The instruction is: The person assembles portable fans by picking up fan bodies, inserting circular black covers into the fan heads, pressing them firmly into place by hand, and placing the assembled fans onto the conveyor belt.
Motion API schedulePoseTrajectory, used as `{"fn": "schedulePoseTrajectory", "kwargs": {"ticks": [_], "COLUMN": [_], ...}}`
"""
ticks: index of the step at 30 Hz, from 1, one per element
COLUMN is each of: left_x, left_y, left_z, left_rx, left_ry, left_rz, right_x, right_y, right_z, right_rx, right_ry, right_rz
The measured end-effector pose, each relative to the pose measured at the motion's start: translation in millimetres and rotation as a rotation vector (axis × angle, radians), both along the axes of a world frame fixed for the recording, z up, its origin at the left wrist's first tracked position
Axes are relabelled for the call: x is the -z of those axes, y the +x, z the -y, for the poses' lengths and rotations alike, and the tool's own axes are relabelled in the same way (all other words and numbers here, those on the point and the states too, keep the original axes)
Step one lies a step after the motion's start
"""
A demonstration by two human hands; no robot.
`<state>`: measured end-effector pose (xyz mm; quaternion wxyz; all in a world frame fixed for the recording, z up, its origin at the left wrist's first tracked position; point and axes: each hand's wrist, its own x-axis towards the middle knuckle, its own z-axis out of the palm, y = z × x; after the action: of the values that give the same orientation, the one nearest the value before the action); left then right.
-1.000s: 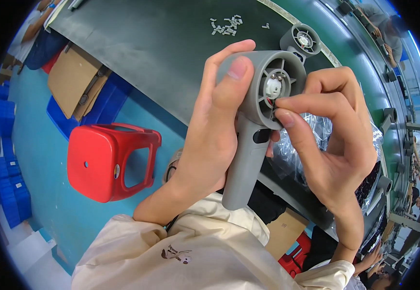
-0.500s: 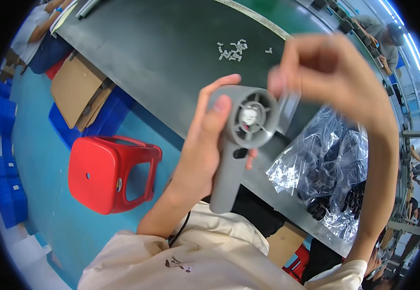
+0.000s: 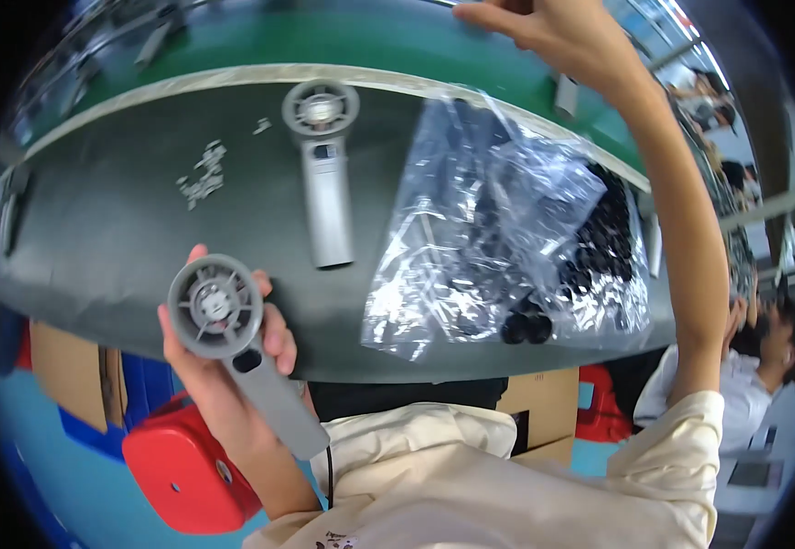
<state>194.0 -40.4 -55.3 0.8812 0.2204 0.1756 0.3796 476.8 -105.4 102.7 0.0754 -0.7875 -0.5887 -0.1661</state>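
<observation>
Grey handheld fan (image 3: 233, 343) is gripped by its handle in the left hand (image 3: 224, 366) below the tabletop's (image 3: 123, 247) near edge, while the right hand (image 3: 553, 32) reaches over the far edge, its grip not discernible.

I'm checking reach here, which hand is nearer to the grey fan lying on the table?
Left. The left hand, holding another grey fan, sits just below-left of the grey fan on the table. The right hand is raised far to its upper right.
</observation>
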Motion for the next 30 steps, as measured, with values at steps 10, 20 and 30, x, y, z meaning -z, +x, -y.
{"fn": "schedulePoseTrajectory", "kwargs": {"ticks": [10, 20, 30], "left_x": [-12, -20, -11], "left_y": [37, 74, 100], "left_z": [44, 90, 107], "left_rx": [0.266, 0.501, 0.493], "left_ry": [0.105, 0.111, 0.041], "left_rz": [0.065, 0.096, -0.022], "right_x": [39, 134, 112], "right_y": [-36, -81, -60], "right_z": [212, 226, 220], "right_rx": [0.227, 0.17, 0.104], "right_ry": [-0.003, 0.163, -0.04], "right_rz": [-0.515, -0.332, -0.515]}}
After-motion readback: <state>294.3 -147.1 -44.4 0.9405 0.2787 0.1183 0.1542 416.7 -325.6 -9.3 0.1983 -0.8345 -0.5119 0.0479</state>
